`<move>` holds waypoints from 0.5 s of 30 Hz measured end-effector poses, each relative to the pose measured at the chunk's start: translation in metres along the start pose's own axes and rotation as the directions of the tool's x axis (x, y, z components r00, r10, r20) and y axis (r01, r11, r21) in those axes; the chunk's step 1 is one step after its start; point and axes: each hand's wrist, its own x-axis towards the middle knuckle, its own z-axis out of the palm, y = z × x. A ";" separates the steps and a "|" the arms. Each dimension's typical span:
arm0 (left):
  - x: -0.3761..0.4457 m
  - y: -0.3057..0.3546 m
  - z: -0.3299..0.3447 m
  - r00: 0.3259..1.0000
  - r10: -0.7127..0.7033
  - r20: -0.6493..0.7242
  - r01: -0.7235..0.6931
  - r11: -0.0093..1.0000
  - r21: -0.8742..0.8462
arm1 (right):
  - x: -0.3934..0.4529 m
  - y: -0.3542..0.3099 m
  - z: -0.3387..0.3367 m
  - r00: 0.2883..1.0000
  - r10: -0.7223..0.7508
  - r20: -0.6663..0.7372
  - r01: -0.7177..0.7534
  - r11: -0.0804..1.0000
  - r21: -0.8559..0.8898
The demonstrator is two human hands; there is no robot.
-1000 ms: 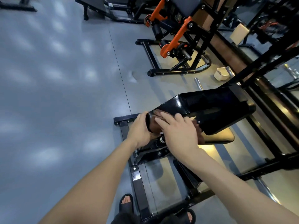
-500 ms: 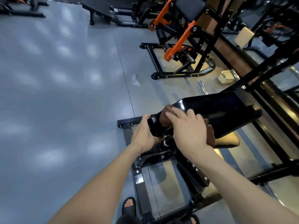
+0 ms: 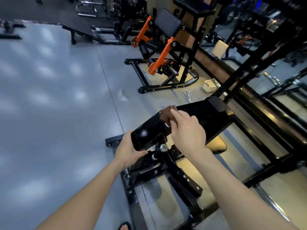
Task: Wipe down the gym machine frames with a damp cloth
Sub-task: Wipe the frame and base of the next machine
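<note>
Head view of 2 bare forearms reaching forward from the lower edge toward a glossy black pad (image 3: 182,121) on a black gym machine frame (image 3: 132,193), taken here as the landmark. The left forearm rises from the lower left; the left hand (image 3: 128,151) cups the near end of the pad, thumb curled along its underside, the fingers hidden behind the end face. The right forearm enters from the lower right and crosses above the frame; the right hand (image 3: 188,130) lies palm down on the pad's top face, its fingers (image 3: 176,113) straight and close together, pressing a dark brown cloth (image 3: 167,114) flat against the surface. The cloth shows only beyond and beside the fingertips, on the pad's upper left edge, partway between its near end and its far end.

Beyond the pad's far end, a small cream bin (image 3: 209,85) stands on the grey floor (image 3: 49,97); its contents cannot be made out. A second machine with 2 orange lever arms (image 3: 160,60) stands farther off, well apart from the pad. Below the pad, a chrome-tipped pin (image 3: 163,147) projects from the frame. Near the bottom edge, toes in a dark sandal (image 3: 124,226) show beside the frame's base rail.
</note>
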 end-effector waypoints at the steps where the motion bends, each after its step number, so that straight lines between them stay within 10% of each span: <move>1: 0.000 0.002 0.000 1.000 -0.014 0.006 0.014 1.000 0.006 | 0.008 -0.001 -0.002 0.998 0.055 0.015 -0.055 0.998 0.030; 7: 0.004 0.008 -0.010 0.984 -0.115 0.133 0.119 0.993 -0.026 | -0.017 0.012 -0.009 0.987 -0.102 0.121 0.062 0.952 0.298; 11: 0.004 0.027 -0.027 0.971 -0.129 0.202 0.130 0.991 0.008 | -0.010 0.048 -0.018 0.990 0.075 0.122 -0.112 0.938 0.327; 13: 0.000 0.049 -0.032 0.972 -0.115 0.205 0.122 0.992 -0.019 | -0.001 0.052 -0.027 0.952 0.236 0.193 -0.301 0.825 0.478; 15: -0.002 0.072 -0.033 0.993 -0.042 0.107 0.047 0.998 -0.046 | 0.002 0.043 -0.041 0.859 0.354 0.370 -0.507 0.484 0.713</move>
